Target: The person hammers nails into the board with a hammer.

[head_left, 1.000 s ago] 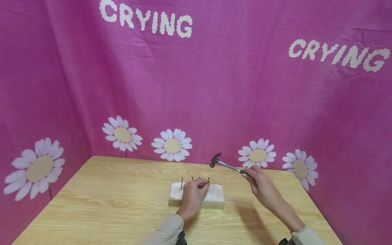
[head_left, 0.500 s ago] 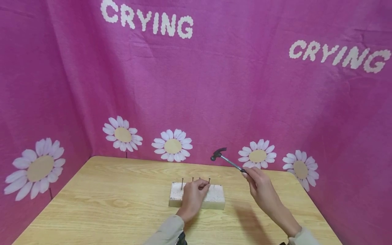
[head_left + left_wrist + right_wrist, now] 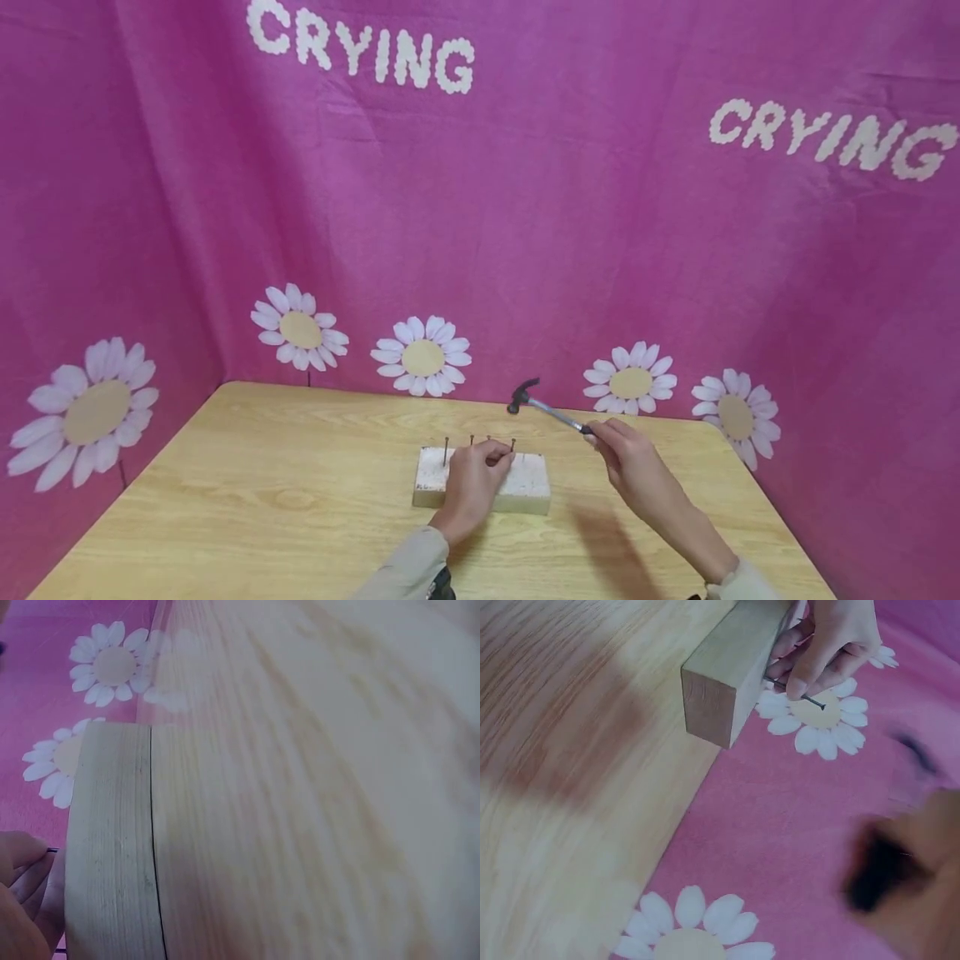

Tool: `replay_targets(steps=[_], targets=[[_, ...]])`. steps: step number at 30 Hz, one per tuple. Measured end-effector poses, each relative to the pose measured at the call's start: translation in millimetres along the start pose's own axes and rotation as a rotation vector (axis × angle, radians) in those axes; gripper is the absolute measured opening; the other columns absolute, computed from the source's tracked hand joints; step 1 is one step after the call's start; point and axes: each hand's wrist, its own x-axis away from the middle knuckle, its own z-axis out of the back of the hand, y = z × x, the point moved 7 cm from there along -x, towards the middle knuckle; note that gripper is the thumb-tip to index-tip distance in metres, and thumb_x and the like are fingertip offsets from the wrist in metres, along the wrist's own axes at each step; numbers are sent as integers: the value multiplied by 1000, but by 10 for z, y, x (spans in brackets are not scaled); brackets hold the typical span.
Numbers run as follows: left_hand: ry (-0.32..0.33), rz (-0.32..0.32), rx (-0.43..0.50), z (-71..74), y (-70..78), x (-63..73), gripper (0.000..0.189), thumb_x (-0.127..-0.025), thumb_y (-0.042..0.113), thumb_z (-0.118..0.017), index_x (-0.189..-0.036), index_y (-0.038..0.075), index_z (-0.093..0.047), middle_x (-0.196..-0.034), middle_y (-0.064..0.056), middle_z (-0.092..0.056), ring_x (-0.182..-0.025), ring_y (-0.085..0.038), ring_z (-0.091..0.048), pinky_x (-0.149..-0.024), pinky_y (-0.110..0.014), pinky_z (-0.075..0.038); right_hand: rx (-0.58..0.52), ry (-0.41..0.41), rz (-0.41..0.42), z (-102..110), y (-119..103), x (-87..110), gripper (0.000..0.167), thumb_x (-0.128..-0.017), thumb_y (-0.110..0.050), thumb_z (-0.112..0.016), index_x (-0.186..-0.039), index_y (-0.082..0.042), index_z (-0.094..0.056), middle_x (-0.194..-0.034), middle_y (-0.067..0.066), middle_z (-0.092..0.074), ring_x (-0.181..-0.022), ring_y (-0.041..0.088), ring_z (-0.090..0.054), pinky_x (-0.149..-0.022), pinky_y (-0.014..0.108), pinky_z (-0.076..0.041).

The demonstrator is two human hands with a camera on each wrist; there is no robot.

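Observation:
A pale wooden block lies on the table, its top whitish. My left hand rests over it and pinches an upright nail between thumb and finger near the block's right part. In the right wrist view the nail's head sticks out past the fingertips. My right hand grips a small claw hammer by the end of its dark handle. The hammer's black head hovers above the pinched nail, apart from it. Blurred in the right wrist view, the right hand shows the black handle end.
Several other nails, such as the leftmost nail, stand upright in the block, partly behind the left hand. The wood-grain table reaches back to a pink cloth with daisies and white lettering, which also hangs at both sides.
The hammer head swung up and tilted back half a second ago; now it is lower and slightly further left, with the right hand also a little lower. The left hand stays on the nail.

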Motion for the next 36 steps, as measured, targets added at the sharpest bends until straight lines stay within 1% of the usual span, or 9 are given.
replay_targets(steps=[2,4,9,16,21,23,29,31,36], targets=[[-3,-4,10,-3,1,2,7,-95,3,-75,-98,3,-81,-89,-7,-80,-76,-9,-73,-69,-19,-58,39,-83,12,-50,-2,5,18,-87,11,-76,-94,-4,-71,-75,-6,-51,-68,1,-44,-54,20,-43],[-7,-4,20,-5,-1,11,7,-95,3,-75,-98,2,-81,-88,-7,-80,-76,-10,-74,-69,-20,-58,75,-86,26,-35,-6,-4,18,-87,10,-76,-94,-5,-70,-76,-6,-51,-68,3,-44,-55,22,-45],[-28,14,46,-5,-22,38,7,-96,3,-74,-98,1,-81,-87,-9,-80,-75,-11,-73,-67,-19,-57,14,114,35,140,-1,-33,28,-82,19,-75,-106,4,-72,-83,2,-58,-72,9,-52,-62,20,-47],[-14,-12,26,6,-14,-10,7,-96,4,-75,-98,2,-81,-89,-6,-80,-78,-10,-73,-69,-20,-58,65,-67,70,-13,-28,11,23,-82,12,-79,-93,-5,-70,-75,-6,-50,-69,2,-42,-55,19,-43],[-18,-6,38,3,-18,2,6,-95,4,-75,-97,2,-81,-87,-6,-80,-75,-9,-72,-67,-20,-57,47,115,10,117,3,-3,27,-82,17,-78,-103,2,-73,-82,2,-59,-70,8,-49,-60,20,-44],[-24,-4,43,-6,-19,6,6,-95,3,-75,-97,2,-81,-87,-7,-80,-75,-8,-72,-67,-19,-57,4,142,-16,130,-1,10,27,-82,18,-76,-105,5,-74,-82,2,-60,-70,7,-50,-60,18,-44],[-13,-22,32,-2,9,4,5,-94,3,-76,-96,2,-81,-87,-6,-80,-75,-8,-73,-68,-20,-58,36,-103,-60,-75,-53,64,16,-89,10,-75,-88,-5,-69,-70,-9,-48,-64,-3,-39,-50,18,-40],[-17,-17,33,-1,7,6,6,-94,3,-76,-97,2,-81,-88,-7,-80,-75,-8,-73,-68,-19,-58,56,-67,-64,-35,-59,45,16,-89,11,-75,-88,-4,-69,-71,-7,-49,-64,-1,-41,-51,20,-41],[-40,12,36,-2,-8,1,7,-96,4,-75,-99,3,-81,-89,-7,-80,-75,-7,-72,-68,-18,-57,55,160,6,161,-77,22,29,-79,19,-77,-103,3,-72,-81,2,-58,-70,9,-51,-60,23,-47]])
